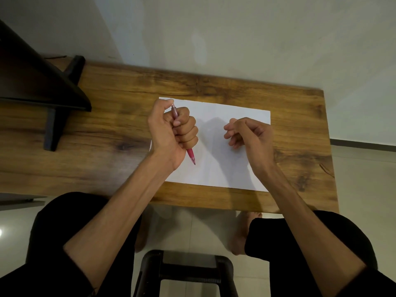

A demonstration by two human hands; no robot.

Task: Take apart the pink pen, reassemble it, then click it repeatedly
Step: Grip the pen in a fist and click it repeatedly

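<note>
Here, one pink pen [191, 155], two hands

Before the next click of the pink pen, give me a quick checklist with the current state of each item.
1. Pen in one piece: the pink pen looks whole, tip out below the fist and clicker end above it. Ok.
2. Grip: the left hand is wrapped in a fist around the barrel. Ok.
3. Thumb on the clicker: the thumb curls over the top end, but contact is hidden. Cannot tell.
4. Right hand out of the way: loosely curled, apart from the pen, nothing visibly held. Ok.
5. Tip clearance: the point hangs over the white paper; whether it touches is unclear. Cannot tell.
6. Loose parts left on the paper or wooden table: none visible. Ok.
</note>
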